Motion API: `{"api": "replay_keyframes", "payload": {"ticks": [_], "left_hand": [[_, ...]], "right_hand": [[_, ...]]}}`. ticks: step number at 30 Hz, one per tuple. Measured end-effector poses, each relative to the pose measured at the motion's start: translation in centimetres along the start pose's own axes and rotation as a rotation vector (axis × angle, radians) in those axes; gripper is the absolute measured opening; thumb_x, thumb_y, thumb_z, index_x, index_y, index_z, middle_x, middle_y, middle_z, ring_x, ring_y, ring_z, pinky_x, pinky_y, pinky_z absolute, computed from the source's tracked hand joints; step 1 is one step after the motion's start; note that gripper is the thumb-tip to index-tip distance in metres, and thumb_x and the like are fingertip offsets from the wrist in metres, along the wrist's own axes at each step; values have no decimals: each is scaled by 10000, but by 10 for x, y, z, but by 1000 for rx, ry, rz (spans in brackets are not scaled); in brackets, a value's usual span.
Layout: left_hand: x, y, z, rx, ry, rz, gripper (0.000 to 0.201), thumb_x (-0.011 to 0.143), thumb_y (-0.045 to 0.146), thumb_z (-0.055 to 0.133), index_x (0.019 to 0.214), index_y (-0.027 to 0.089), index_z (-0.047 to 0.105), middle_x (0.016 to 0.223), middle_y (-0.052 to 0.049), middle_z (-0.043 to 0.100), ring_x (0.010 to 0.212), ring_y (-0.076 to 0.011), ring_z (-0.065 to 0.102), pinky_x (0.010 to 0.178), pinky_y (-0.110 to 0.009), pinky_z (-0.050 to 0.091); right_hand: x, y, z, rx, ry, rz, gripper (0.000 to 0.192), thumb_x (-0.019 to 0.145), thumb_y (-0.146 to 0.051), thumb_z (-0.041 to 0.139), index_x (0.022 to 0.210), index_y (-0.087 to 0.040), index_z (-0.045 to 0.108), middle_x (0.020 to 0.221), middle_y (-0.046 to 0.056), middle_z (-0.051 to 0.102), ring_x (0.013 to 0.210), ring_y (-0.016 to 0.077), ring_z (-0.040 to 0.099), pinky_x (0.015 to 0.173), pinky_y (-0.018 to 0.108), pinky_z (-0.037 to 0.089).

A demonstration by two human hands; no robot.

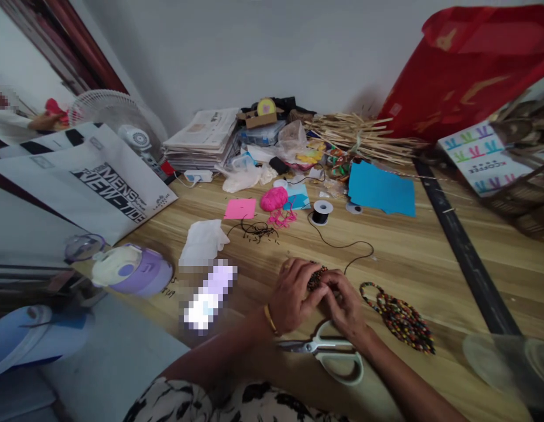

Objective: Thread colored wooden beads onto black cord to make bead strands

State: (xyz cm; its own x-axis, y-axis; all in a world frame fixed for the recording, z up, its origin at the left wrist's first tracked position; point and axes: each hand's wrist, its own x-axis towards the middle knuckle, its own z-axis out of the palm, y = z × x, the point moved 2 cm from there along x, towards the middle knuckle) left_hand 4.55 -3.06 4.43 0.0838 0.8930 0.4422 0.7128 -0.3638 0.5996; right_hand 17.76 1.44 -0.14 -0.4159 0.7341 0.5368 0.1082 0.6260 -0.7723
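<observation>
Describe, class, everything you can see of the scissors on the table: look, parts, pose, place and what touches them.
The scissors lie flat on the wooden table, just below the two hands. They have pale, whitish handle loops that look like plastic, one large loop at the right, and grey metal blades pointing left. The blades look closed. The right hand and its wrist lie over the upper handle and hide part of it; whether they touch cannot be told.

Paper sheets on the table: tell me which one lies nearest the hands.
The small pink sheet, left of the pink yarn; the blue sheet lies farther back right.
</observation>
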Motion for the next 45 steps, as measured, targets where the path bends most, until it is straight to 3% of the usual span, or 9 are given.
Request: {"api": "replay_keyframes", "payload": {"ticks": [3, 10, 25, 45], "left_hand": [[13, -7, 12, 0, -5, -4, 190, 877, 309, 447, 927, 156, 549, 925, -93, 626, 918, -208, 536, 881, -391, 392], [18, -23, 25, 30, -42, 52, 273, 895, 325, 407, 690, 177, 510, 686, -44, 595, 718, -175, 523, 736, -321, 403], [9, -36, 32, -26, -73, 54, 263, 917, 234, 324, 749, 175, 517, 751, -57, 591, 761, -178, 523, 765, -316, 406], [6, -48, 32, -166, -8, -47, 164, 865, 272, 451, 753, 181, 529, 716, -35, 590, 689, -154, 542, 682, -274, 432]], "right_hand": [[1, 3, -2, -9, 14, 48, 87, 871, -182, 444, 913, -191, 520, 814, 42, 534, 732, 157, 520, 631, 270, 433], [3, 3, -2, -48, 25, 87, 74, 867, -202, 458, 879, -189, 530, 766, 28, 545, 696, 150, 520, 620, 259, 433], [0, 8, 2, -16, 7, 192, 79, 862, -244, 498, 884, -185, 545, 775, 32, 562, 686, 142, 541, 599, 241, 449], [2, 11, 5, -33, -27, 197, 94, 859, -261, 505, 836, -189, 560, 728, 15, 544, 652, 138, 524, 584, 247, 429]]}}
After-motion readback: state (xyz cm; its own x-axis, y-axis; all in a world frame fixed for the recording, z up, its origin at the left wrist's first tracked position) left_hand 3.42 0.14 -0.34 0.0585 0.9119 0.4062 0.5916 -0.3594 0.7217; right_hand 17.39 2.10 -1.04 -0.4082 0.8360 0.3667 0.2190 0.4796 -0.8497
